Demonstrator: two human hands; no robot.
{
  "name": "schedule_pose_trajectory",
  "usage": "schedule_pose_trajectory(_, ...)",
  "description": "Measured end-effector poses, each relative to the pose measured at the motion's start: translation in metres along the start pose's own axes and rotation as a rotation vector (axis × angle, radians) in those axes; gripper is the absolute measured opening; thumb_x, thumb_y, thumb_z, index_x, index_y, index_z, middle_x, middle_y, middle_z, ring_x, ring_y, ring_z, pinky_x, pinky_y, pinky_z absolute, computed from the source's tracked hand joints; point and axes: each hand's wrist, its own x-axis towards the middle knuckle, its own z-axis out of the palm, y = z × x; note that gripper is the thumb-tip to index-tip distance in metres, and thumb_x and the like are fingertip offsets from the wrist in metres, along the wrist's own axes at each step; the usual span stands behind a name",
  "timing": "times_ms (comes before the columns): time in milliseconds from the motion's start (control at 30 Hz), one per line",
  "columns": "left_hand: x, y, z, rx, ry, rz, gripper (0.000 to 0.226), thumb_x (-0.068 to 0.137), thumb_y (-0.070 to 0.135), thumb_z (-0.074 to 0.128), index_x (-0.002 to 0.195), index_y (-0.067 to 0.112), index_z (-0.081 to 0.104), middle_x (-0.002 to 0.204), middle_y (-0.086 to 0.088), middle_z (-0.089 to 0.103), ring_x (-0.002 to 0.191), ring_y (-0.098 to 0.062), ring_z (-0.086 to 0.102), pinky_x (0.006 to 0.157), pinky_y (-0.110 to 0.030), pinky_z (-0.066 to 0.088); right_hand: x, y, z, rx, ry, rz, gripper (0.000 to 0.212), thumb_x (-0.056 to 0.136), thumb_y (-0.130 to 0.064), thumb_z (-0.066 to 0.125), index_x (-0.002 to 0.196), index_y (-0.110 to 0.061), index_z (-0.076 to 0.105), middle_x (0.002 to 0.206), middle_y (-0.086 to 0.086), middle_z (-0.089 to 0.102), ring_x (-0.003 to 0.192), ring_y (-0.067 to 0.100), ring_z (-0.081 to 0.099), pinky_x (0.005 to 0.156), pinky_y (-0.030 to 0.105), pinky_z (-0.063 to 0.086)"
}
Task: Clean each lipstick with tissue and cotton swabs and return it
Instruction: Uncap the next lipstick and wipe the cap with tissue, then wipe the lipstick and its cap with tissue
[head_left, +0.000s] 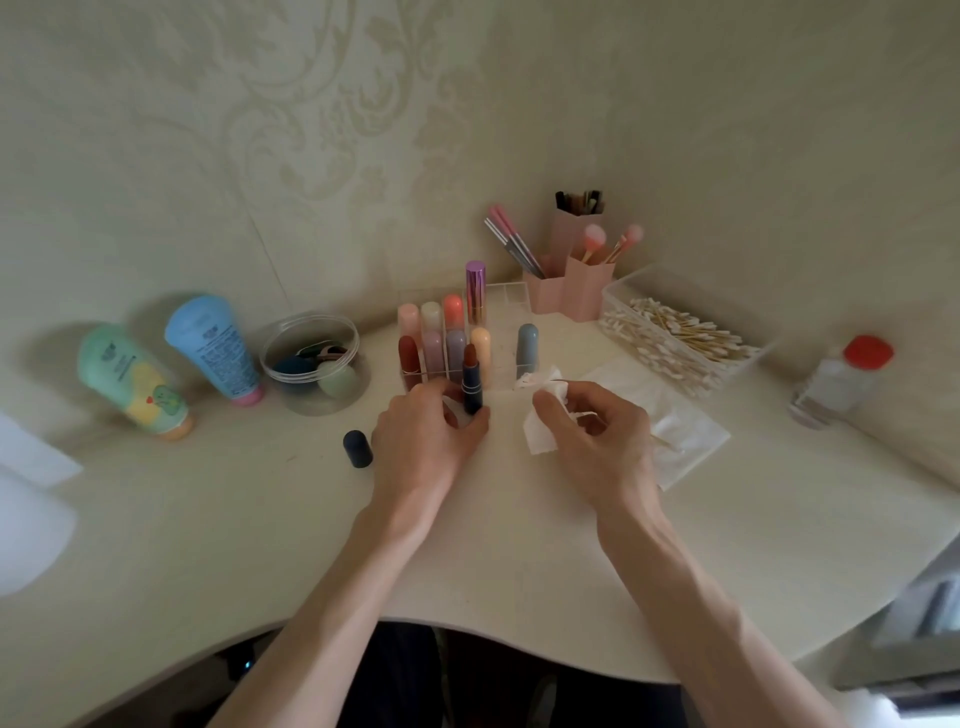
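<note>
My left hand (426, 428) grips the base of an uncapped dark navy lipstick (471, 382), held upright with its brownish-red bullet showing. Its navy cap (357, 448) lies on the table to the left of that hand. My right hand (587, 431) pinches a crumpled white tissue (540, 410) just right of the lipstick, and a cotton swab stick pokes out behind its wrist. A clear organizer (511, 299) behind my hands holds several capped lipsticks, among them a purple metallic one (475, 291) and a grey-blue one (527, 348).
A clear box of cotton swabs (675, 338) and a flat tissue pack (680, 436) sit to the right. Pink brush holders (569, 286) stand at the back. A round tub of sponges (314, 364), two tubes (213, 348) and a red-capped bottle (841, 382) flank the work area.
</note>
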Motion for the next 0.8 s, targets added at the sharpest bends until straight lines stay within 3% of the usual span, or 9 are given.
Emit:
schedule_pose_trajectory(467, -0.002, 0.000, -0.001, 0.000, 0.002, 0.008, 0.025, 0.086, 0.052, 0.068, 0.092, 0.028, 0.070, 0.066, 0.011, 0.060, 0.076, -0.024, 0.066, 0.072, -0.039, 0.055, 0.000, 0.002, 0.002, -0.025, 0.006, -0.025, 0.015, 0.095, -0.028, 0.073, 0.082, -0.025, 0.078, 0.066, -0.015, 0.058, 0.059, 0.004, 0.047, 0.052, 0.013, 0.035)
schedule_pose_trajectory(800, -0.011, -0.004, -0.005, -0.090, 0.037, 0.020, 0.033, 0.086, 0.040, 0.077, 0.116, 0.027, 0.070, 0.067, 0.012, 0.058, 0.070, -0.009, 0.060, 0.070, -0.032, 0.045, 0.002, 0.005, 0.002, -0.052, 0.001, -0.050, 0.013, 0.095, -0.025, 0.072, 0.083, -0.024, 0.077, 0.065, -0.015, 0.057, 0.058, 0.002, 0.046, 0.053, 0.014, 0.036)
